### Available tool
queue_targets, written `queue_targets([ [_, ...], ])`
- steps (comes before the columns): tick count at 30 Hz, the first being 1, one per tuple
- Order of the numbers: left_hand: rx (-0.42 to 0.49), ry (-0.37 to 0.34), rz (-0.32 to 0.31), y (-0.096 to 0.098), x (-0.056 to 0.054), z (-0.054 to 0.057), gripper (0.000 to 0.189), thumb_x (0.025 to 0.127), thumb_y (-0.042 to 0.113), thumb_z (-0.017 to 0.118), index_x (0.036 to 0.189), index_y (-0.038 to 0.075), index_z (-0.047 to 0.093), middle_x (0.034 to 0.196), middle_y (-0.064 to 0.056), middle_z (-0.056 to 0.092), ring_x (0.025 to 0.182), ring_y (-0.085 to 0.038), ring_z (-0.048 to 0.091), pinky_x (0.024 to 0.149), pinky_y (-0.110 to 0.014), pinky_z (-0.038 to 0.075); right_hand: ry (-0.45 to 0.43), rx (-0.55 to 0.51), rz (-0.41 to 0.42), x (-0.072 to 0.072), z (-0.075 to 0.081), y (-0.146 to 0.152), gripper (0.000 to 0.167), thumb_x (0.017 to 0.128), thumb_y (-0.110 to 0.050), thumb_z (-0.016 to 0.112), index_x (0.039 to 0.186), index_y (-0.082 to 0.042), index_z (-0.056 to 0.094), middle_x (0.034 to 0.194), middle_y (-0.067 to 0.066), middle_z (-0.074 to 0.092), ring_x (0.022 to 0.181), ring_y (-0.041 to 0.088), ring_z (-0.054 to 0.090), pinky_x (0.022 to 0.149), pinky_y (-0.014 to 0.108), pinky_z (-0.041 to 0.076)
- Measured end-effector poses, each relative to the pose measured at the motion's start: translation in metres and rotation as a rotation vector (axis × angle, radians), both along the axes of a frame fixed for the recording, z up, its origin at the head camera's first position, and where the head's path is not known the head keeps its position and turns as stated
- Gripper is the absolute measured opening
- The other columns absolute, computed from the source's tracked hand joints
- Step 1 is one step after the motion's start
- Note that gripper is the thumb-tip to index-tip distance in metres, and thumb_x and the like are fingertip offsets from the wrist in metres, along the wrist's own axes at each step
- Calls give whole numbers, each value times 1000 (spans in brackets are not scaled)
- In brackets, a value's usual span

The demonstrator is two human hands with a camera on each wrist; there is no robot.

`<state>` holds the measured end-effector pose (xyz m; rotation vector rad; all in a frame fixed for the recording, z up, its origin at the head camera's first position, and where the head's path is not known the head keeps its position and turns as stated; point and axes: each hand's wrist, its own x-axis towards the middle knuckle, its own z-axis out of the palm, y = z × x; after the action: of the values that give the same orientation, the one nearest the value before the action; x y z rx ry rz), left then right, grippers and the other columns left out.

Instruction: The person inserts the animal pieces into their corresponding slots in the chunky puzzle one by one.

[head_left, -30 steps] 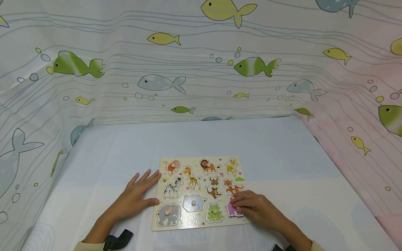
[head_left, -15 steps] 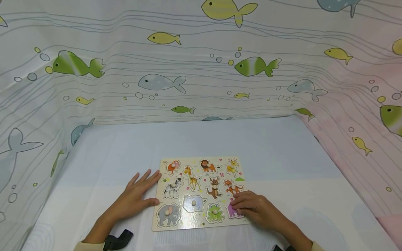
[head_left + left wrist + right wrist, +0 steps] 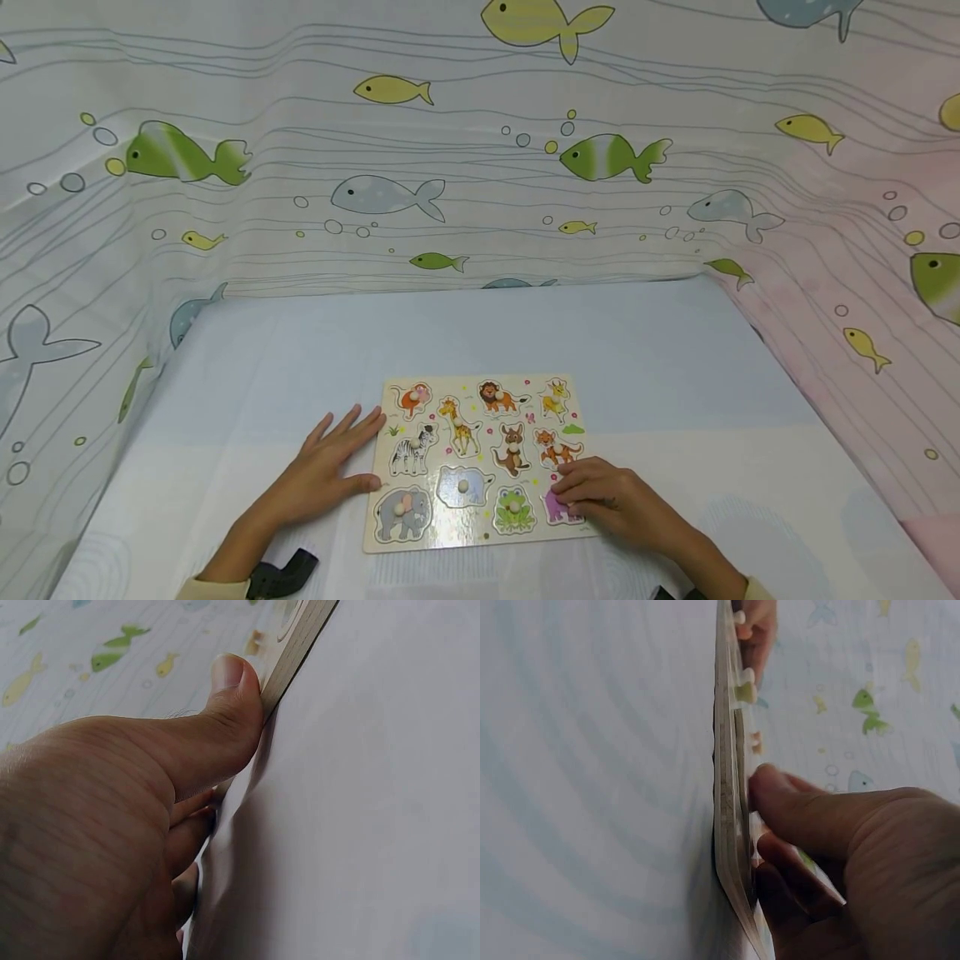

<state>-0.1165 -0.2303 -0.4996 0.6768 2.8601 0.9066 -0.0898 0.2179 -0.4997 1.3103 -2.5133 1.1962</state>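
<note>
A pale wooden knob puzzle board [image 3: 450,537] lies flat on the table, its animal pieces set in the cut-outs. The left hand [image 3: 326,471] rests at the board's left side, fingers spread; up close in the left wrist view, its thumb [image 3: 229,697] touches the board's edge [image 3: 296,656]. Over the lower right corner, the right hand [image 3: 607,500] pinches a purple animal puzzle piece [image 3: 557,508] between thumb and fingers. Those fingers hide the piece's knob and part of its picture. From the side, the right thumb [image 3: 780,799] is close against the board's face.
Nearby pieces include a frog [image 3: 514,518], a tiger [image 3: 555,454], an elephant [image 3: 401,521] and a glare-washed grey animal [image 3: 474,487]. White and pale blue cloth [image 3: 675,358] covers the table. A fish-print curtain [image 3: 495,242] encloses its back and sides.
</note>
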Motion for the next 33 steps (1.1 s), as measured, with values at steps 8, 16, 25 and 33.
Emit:
queue_targets([
  [8, -6, 23, -8, 0, -1, 0, 87, 81, 52, 72, 153, 12, 42, 159, -8, 41, 149, -43, 29, 126, -51, 4, 38, 18, 13, -2, -1, 1, 24, 86, -5, 75, 108, -15, 77, 114, -2, 74, 118, 22, 64, 110, 9, 36],
  [16, -7, -8, -5, 0, -1, 1, 88, 81, 52, 72, 153, 12, 41, 159, -8, 40, 150, -43, 28, 124, -56, 5, 46, 36, 20, -1, 0, 1, 25, 87, -6, 75, 110, -15, 76, 115, -3, 74, 118, 22, 64, 111, 9, 36],
  [25, 8, 12, -7, 0, 0, 0, 87, 81, 51, 72, 152, 11, 42, 158, -9, 41, 148, -44, 29, 126, -51, 3, 38, 53, 24, -1, 0, 1, 28, 85, -5, 76, 110, -17, 76, 116, -5, 73, 120, 22, 63, 111, 11, 37],
  [33, -3, -1, -3, -1, -1, -1, 87, 81, 51, 73, 153, 12, 41, 159, -8, 40, 149, -43, 28, 127, -49, 1, 30, 28, 32, -1, -3, 2, 28, 85, -4, 76, 111, -15, 75, 118, -2, 72, 122, 23, 61, 111, 10, 36],
])
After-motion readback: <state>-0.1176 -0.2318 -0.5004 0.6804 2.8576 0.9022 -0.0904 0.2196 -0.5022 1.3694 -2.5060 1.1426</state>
